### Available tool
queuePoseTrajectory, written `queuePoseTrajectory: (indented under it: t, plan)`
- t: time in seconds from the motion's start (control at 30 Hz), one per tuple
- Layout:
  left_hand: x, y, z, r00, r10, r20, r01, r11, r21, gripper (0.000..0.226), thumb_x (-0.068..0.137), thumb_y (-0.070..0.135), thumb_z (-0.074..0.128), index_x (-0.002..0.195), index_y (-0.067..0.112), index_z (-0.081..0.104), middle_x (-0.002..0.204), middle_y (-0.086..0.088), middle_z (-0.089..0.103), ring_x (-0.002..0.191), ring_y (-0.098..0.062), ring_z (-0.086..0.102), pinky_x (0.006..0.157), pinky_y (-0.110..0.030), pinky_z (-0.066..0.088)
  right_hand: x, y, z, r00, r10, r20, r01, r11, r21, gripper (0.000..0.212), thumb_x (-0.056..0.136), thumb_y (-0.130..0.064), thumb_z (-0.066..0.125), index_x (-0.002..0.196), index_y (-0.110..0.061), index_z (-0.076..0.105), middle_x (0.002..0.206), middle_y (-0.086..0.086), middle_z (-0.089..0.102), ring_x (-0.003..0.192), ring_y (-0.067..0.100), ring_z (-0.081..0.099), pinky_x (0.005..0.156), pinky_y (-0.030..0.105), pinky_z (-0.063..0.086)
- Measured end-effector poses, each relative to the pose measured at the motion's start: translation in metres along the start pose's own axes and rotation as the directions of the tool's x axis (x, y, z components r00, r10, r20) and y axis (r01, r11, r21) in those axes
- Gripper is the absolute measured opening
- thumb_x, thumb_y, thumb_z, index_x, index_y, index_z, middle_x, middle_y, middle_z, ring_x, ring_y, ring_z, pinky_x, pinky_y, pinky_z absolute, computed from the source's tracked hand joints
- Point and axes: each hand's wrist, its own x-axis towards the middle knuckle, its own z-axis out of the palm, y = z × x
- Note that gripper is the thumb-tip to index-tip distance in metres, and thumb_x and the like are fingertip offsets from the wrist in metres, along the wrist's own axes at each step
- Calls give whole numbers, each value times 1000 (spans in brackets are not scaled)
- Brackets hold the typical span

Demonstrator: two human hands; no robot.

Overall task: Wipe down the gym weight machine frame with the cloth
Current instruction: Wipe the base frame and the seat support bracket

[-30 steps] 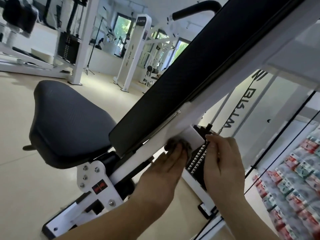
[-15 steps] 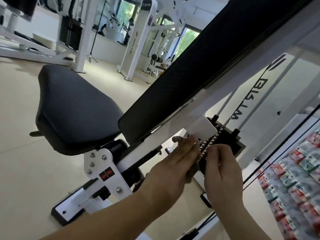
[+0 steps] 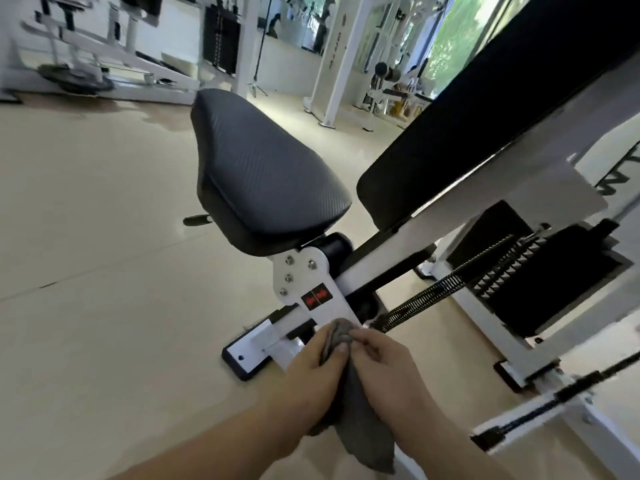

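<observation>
Now we hold the grey cloth [image 3: 360,427] by the white frame [image 3: 311,282] under the seat [image 3: 263,174], left hand [image 3: 308,372] fingers curled round it, right hand [image 3: 391,372] fingers pinching it.

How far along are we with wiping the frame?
Done: the upper beam under the back pad, wiped a second ago. In hand: left hand and right hand bunch the grey cloth at the seat bracket. Left: that bracket and the base foot.

Bright window [image 3: 450,46] daylight, floor [image 3: 104,237] glare, blurred wide-angle edges.
</observation>
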Motion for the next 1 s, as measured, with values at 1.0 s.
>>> queuePoseTrajectory:
  t: [1.0]
  plan:
    - [161,-172,-162,910,301,-284,32,633,773,53,104,34,42,155,27,33,154,-2,38,134,-27,40,105,-40,42,85,37,152,991,64,117,-15,925,-380,26,103,-19,45,111,-38,60,104,-21,61,99,1,56,87,24,46]
